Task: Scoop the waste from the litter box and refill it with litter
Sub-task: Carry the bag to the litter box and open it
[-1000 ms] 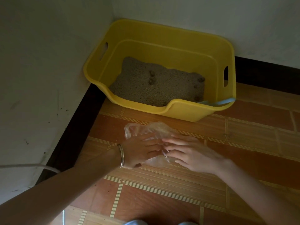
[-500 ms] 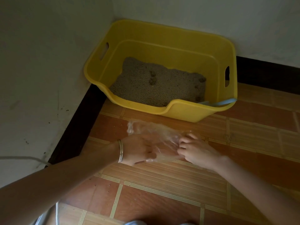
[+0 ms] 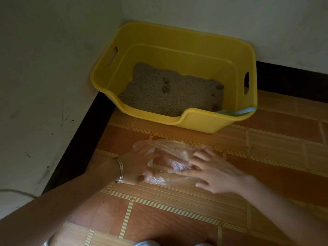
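A yellow litter box (image 3: pixel 195 119) stands on the floor in the corner of the room. Grey litter (image 3: pixel 179 102) covers its bottom, with several dark waste clumps (image 3: pixel 166 88) in the middle and along the right side. A light blue scoop handle (image 3: pixel 243 110) leans on its front right rim. In front of the box, a clear plastic bag (image 3: pixel 175 157) lies on the tiles between my hands. My left hand (image 3: pixel 134 166), with a bangle on the wrist, has straight fingers reaching into or under the plastic. My right hand (image 3: pixel 216 173) rests flat on the bag, fingers spread.
White walls meet behind the box, with a dark skirting board (image 3: pixel 79 146) along their base. A pale cable (image 3: pixel 16 191) runs along the left wall. Orange patterned floor tiles (image 3: pixel 177 219) stretch toward me.
My right hand has gone from pinching the bag to lying flat on it with spread fingers. The bag is now flatter and more spread out, and my left fingers reach further into it.
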Demonstrator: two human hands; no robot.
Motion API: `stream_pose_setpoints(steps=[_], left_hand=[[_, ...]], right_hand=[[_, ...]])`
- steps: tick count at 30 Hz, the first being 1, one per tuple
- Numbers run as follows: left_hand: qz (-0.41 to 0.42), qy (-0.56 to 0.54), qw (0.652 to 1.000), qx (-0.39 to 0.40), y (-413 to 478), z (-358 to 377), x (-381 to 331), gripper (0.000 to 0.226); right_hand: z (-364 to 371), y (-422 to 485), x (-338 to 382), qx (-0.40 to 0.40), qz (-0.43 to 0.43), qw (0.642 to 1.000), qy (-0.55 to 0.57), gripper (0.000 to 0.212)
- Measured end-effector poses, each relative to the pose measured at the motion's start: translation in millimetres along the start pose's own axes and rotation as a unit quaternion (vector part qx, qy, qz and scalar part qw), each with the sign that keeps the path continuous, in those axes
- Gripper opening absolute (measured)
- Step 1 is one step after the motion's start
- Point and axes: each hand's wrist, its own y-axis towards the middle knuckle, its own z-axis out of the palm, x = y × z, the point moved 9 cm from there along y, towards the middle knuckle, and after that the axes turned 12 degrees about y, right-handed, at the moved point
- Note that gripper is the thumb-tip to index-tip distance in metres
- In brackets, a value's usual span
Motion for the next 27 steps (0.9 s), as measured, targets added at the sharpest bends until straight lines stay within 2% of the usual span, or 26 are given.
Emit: stream_pose_setpoints(steps=[3, 6, 9, 13, 15, 17, 19, 22, 25, 27], left_hand=[[0.063, 0.027, 0.997, 0.025, 3, 2, -12, 0.031], [0.102, 0.005, 0.994, 0.044, 4, 0, -15, 0.034], [0.052, -0.031, 0.996, 0.061, 4, -2, -4, 0.041], [-0.038, 0.06, 0.993, 0.097, 3, 5, 10, 0.072], [-0.063, 0.076, 0.99, 0.102, 5, 5, 12, 0.071], [-0.074, 0.085, 0.986, 0.125, 6, 5, 12, 0.06], [-0.059, 0.106, 0.983, 0.137, 9, 5, 10, 0.051], [-0.013, 0.104, 0.989, 0.101, 7, 5, 5, 0.067], [0.019, 0.115, 0.989, 0.093, 2, 8, 4, 0.091], [0.013, 0.112, 0.986, 0.126, -3, 16, 5, 0.08]], right_hand=[[19, 13, 2, 0.103, 0.005, 0.994, 0.028, 0.063], [19, 21, 2, 0.128, -0.018, 0.992, -0.008, 0.052], [14, 21, -5, 0.14, -0.015, 0.99, -0.015, 0.032], [11, 18, -2, 0.167, -0.012, 0.984, 0.06, 0.023], [13, 18, 4, 0.175, -0.017, 0.979, 0.105, 0.017], [14, 17, 9, 0.185, -0.022, 0.976, 0.115, 0.024], [16, 16, 6, 0.193, -0.015, 0.978, 0.073, 0.042], [15, 14, -7, 0.191, 0.019, 0.981, 0.005, 0.063], [11, 10, -24, 0.175, 0.074, 0.981, -0.039, 0.061], [5, 6, -36, 0.161, 0.109, 0.978, -0.074, 0.054]])
